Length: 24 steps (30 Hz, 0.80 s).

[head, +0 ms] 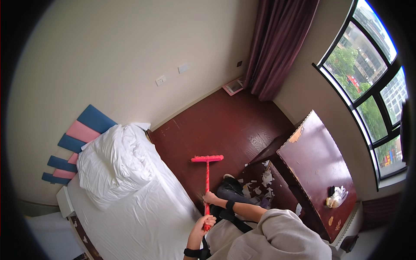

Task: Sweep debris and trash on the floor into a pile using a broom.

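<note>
A push broom with a red handle and pink head [207,158] stretches away from me, its head resting on the dark red wood floor [201,130]. My left hand [206,222] grips the handle near its end. Farther up the handle, my right hand [210,197] is closed around it. Torn white scraps [267,178] lie scattered on the floor to the right of my leg, beside and partly under a dark red desk.
A bed with white sheets [136,224] and a crumpled quilt [113,165] stands on the left. To the right is the desk [318,159], its surface peeling, with a plastic bag [337,197] on top. A pink-edged flat object [233,86] lies by the purple curtain [279,45].
</note>
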{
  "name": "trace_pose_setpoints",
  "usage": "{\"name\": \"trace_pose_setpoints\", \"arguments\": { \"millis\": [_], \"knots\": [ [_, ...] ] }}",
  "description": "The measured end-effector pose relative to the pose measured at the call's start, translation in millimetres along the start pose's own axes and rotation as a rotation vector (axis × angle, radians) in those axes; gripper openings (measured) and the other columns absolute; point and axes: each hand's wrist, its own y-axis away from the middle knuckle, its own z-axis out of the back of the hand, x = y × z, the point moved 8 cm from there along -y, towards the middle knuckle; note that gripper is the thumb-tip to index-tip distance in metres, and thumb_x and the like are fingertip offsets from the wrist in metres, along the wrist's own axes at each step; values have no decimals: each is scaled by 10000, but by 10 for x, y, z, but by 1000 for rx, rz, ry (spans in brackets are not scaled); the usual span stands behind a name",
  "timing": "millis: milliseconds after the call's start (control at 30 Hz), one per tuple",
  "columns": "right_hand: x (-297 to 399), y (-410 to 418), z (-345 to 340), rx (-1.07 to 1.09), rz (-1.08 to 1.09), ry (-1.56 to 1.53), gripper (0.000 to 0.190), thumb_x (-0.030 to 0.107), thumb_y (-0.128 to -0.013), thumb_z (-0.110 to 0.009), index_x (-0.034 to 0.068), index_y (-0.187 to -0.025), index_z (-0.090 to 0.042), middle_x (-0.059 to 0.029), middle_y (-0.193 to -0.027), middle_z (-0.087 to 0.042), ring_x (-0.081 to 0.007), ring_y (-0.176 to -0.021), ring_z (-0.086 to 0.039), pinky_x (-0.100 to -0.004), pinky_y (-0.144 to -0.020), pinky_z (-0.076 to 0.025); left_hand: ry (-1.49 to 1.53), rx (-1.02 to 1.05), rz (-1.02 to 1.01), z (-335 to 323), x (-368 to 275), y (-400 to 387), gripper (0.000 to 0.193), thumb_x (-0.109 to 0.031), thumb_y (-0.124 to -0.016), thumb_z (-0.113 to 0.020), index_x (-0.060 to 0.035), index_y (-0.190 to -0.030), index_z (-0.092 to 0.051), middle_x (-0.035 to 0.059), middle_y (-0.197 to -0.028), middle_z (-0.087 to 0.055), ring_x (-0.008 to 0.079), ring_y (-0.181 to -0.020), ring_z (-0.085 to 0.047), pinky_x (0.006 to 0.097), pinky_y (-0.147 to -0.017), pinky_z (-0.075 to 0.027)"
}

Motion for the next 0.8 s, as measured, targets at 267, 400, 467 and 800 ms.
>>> {"name": "trace_pose_setpoints", "arguments": {
  "millis": [267,400,467,800],
  "knots": [
    [127,-362,867,-319,124,-2,183,128,-712,-424,-43,-667,-471,-115,-530,-534,-196,-481,-549,-296,-452,-449,-147,-61,55,-520,-201,-487,197,-28,-777,-369,-47,-596,-292,-8,-531,-300,25,-393,-292,134,-340,-267],
    [122,-587,1425,-296,22,-389,165,114,-719,-440,-36,-756,-383,-114,-536,-519,-184,-428,-527,-292,-399,-438,-292,-141,59,-867,-432,-948,206,-41,-768,-399,-60,-585,-308,-19,-499,-312,11,-369,-283,119,-318,-246],
    [248,-722,1667,-349,32,-484,109,97,-721,-427,5,-746,-374,-104,-505,-497,-179,-418,-521,-291,-394,-434,-282,-169,52,-953,-604,-1173,227,-58,-766,-416,-67,-568,-307,-28,-482,-307,9,-353,-277,118,-308,-236],
    [-239,-1703,1681,-454,28,-165,187,98,-733,-399,-77,-779,-354,-140,-522,-504,-211,-438,-538,-309,-402,-457,-228,-225,76,-975,-882,-1480,225,-59,-764,-416,-70,-561,-319,-30,-476,-310,11,-352,-287,115,-315,-240]
  ]
}}
